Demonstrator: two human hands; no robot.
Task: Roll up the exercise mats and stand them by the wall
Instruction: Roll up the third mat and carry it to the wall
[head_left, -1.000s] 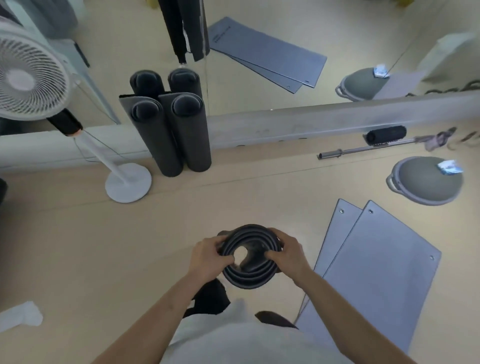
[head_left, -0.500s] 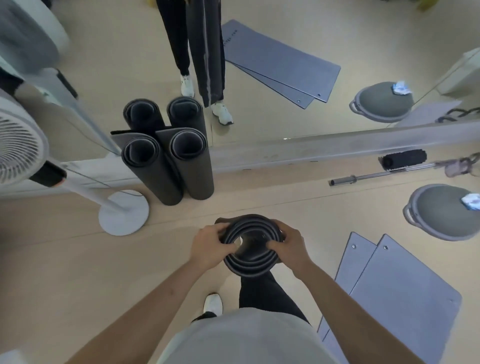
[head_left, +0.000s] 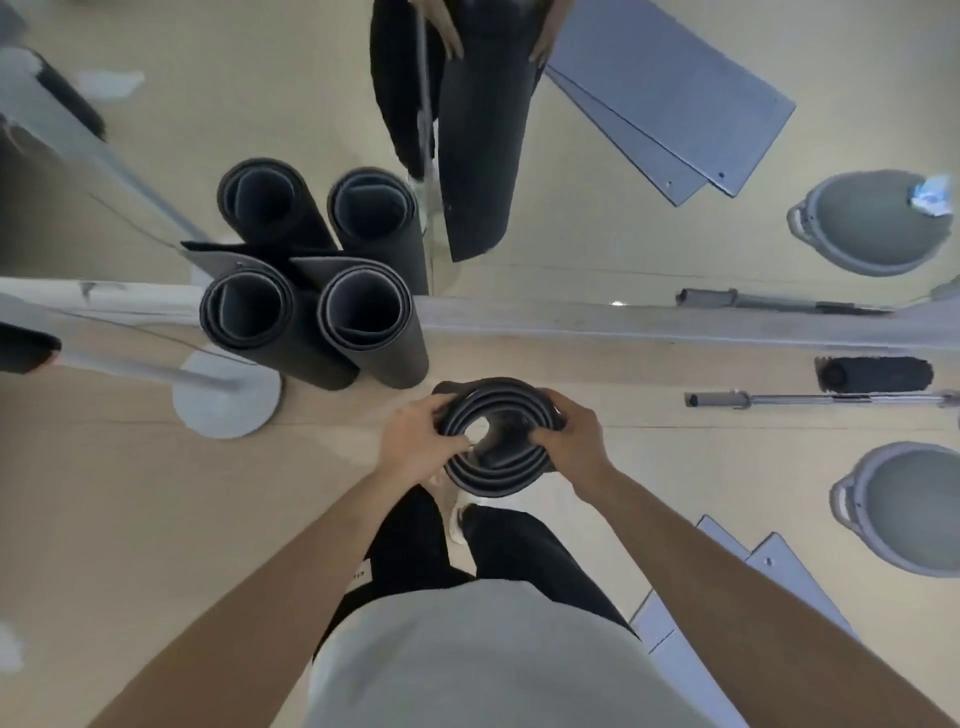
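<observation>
Your left hand (head_left: 415, 448) and right hand (head_left: 572, 441) both curl their fingers tight round the top of the rolled mat (head_left: 493, 480), one on each side, so it cannot spring open while you hold it upright, just beside the two standing mats (head_left: 400, 353) by the wall (head_left: 571, 325).

The one camera, a wide-angle lens worn on the person's head, looks almost straight down past the pale grey shirt front (head_left: 493, 660) and both bare forearms. The dark rolled exercise mat (head_left: 493, 475), gripped between the left hand (head_left: 415, 444) and the right hand (head_left: 574, 441), lies close below it near the frame's centre, seen end-on. The camera faces the wall mirror (head_left: 597, 234), whose pale base ledge (head_left: 571, 322) crosses mid-frame, with two dark upright rolled mats (head_left: 384, 358) viewed from above just left of centre.
</observation>
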